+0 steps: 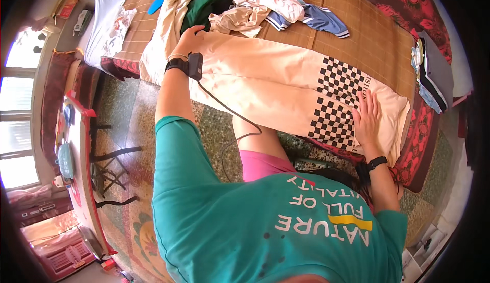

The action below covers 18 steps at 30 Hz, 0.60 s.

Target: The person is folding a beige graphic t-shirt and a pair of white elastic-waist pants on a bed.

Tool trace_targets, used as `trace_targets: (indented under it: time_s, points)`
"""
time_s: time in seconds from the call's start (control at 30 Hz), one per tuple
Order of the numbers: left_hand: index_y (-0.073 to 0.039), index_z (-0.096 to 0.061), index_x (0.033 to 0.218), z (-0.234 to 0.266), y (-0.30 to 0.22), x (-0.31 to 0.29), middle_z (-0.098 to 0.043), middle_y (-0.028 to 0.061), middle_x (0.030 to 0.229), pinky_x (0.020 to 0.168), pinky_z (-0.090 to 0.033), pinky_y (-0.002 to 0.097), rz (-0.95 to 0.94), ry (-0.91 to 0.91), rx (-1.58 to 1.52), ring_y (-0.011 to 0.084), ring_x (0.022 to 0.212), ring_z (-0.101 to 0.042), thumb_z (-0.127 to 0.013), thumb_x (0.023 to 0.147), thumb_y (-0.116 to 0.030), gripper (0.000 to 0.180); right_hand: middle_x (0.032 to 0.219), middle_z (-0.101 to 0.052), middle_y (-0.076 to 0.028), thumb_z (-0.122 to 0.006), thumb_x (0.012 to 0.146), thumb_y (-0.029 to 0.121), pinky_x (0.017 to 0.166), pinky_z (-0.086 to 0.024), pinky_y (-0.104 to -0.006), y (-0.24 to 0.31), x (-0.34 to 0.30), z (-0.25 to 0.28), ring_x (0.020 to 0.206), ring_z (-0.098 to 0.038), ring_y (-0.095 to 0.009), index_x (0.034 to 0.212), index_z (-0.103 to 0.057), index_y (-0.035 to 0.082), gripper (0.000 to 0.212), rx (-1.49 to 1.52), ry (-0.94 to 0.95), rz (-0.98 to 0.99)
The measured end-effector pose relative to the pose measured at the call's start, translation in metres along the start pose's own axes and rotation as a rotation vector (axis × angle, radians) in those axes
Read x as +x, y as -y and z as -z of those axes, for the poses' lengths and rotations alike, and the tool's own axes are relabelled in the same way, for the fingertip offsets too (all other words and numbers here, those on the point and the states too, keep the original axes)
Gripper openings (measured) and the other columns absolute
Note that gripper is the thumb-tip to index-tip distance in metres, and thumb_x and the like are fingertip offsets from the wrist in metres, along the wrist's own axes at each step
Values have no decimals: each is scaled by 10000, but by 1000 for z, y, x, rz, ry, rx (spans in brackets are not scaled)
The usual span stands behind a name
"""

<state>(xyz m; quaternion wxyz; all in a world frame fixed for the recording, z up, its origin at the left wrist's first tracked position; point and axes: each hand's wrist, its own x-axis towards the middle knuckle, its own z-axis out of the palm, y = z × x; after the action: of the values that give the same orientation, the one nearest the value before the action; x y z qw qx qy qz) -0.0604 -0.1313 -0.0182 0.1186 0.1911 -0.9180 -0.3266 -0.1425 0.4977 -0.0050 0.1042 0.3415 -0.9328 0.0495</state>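
Cream trousers (265,73) lie stretched sideways along the near edge of a mat-covered bed, legs side by side. Black-and-white checkered bands (341,81) cross both legs toward the right end. My left hand (190,43) is at the left end of the trousers, fingers closed at their upper edge beside a dark green garment (206,7); the fingertips are partly hidden. Flat on the cloth just right of the checks rests my right hand (366,118), its fingers spread. A black device on a strap (192,67) sits on my left wrist, with a cable running down from it.
Rumpled clothes (268,4) lie beyond the trousers, among them a blue garment (325,21) with striped edging. A folded stack of clothes (434,71) stands at the bed's right end. To the left are a red-edged table (84,175) and dark metal legs.
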Motion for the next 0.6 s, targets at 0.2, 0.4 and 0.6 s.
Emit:
trace_targets:
  time_s: [0.2, 0.4, 0.6]
  points:
    - [-69, -619, 1097, 8, -17, 1, -568, 19, 721, 613, -441, 248, 90, 167, -13, 118, 645, -508, -708, 704, -127, 407, 1420, -304, -135, -429, 913, 327, 1093, -135, -408, -2, 1, -1, 1333, -225, -290, 1353, -378, 132, 484, -8, 11, -5]
    - [-74, -619, 1036, 11, -27, 2, -458, -59, 679, 540, -351, 215, 110, 262, 83, 62, 618, -409, -715, 719, -151, 340, 1422, -301, -135, -438, 907, 313, 1095, -136, -410, -2, 1, -1, 1334, -223, -291, 1349, -379, 121, 485, -18, 28, -8]
    - [-34, -643, 841, 21, -34, -3, -562, -25, 701, 587, -400, 219, 112, 181, -130, 73, 635, -486, -750, 692, -188, 239, 1421, -301, -136, -443, 901, 303, 1094, -138, -411, -2, 2, -1, 1333, -224, -293, 1348, -379, 119, 488, -13, 29, -8]
